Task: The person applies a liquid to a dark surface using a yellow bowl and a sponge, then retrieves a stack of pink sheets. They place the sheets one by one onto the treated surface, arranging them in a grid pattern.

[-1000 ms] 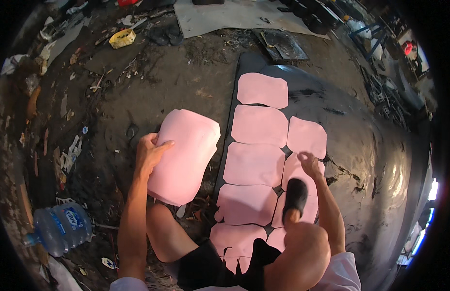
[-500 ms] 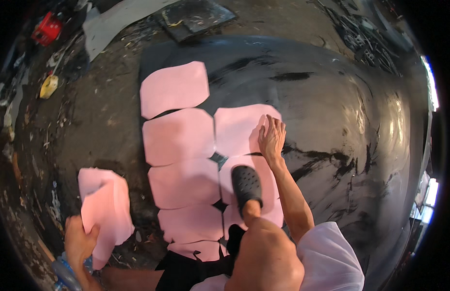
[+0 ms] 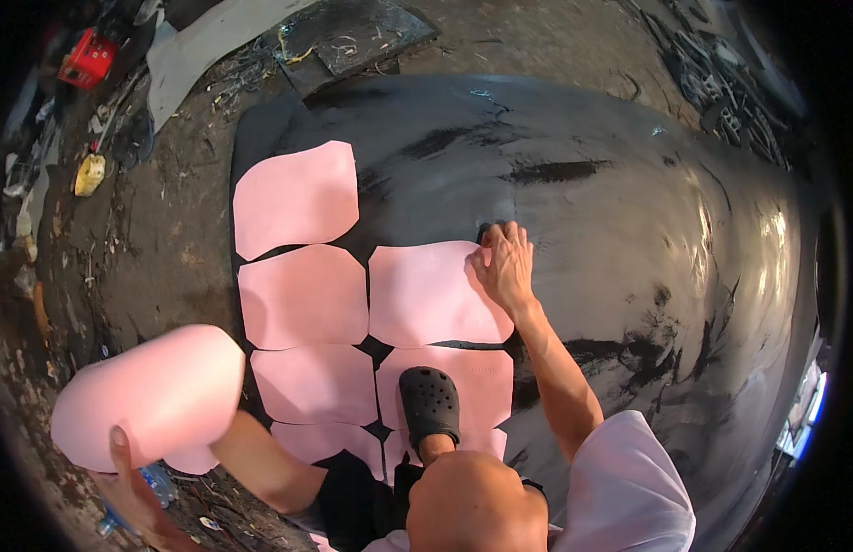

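My left hand (image 3: 130,488) holds a loose pink sheet (image 3: 160,391) with cut corners, its thumb on top and its other fingers hidden beneath. Part of another pink piece (image 3: 193,458) shows under it. My right hand (image 3: 505,267) rests on the far right corner of a flat pink sheet (image 3: 435,290), its fingers bent but apart. A small dark patch beside its fingertips is unclear. More pink sheets (image 3: 302,294) lie in two columns on a large dark, smooth surface (image 3: 610,239), with narrow dark gaps between them. The farthest sheet (image 3: 297,198) is in the left column.
My foot in a black clog (image 3: 429,405) stands on a pink sheet of the right column. A red box (image 3: 88,60) and a yellow object (image 3: 90,175) lie at the far left. Dark cables (image 3: 721,92) are heaped at the far right. A plastic bottle (image 3: 158,483) is near my left hand.
The loose sheet in my left hand has been lifted and turned broadside. My right hand has moved to the sheet's far edge, its fingers now more bent. The view has shifted slightly.
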